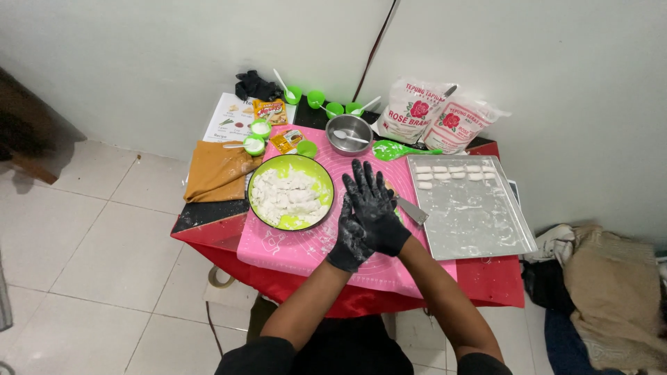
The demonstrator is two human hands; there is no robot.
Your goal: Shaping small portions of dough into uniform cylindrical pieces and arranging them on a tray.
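Starting at the left of the small table, a tan cloth (217, 173) lies crumpled beside a printed paper sheet (233, 117), with two small green cups of white powder (258, 136) next to them. The round green bowl with a black rim (291, 192) sits on the pink silicone mat (299, 246) and holds a heap of white dough chunks (287, 196); by the look of it, most of the dough is unshaped.

Over the mat, both black-gloved hands meet flat together, dusted white. The left hand (352, 236) lies underneath and the right hand (375, 208) on top, fingers stretched out and spread, pressed palm to palm. Whether a bit of dough sits between them I cannot tell. A metal scraper (413, 210) rests just beside them.

Behind, a steel bowl (349, 135) holds a white spoon, with more green cups (326, 104) near the wall and a green spatula (397, 149) beside it. Two white flour bags (434, 114) lean against the wall.

On the right, the floured rectangular metal tray (479, 215) carries only a few small shaped white pieces (445, 171) along its far edge. The rest is bare, so the shaping seems early on.
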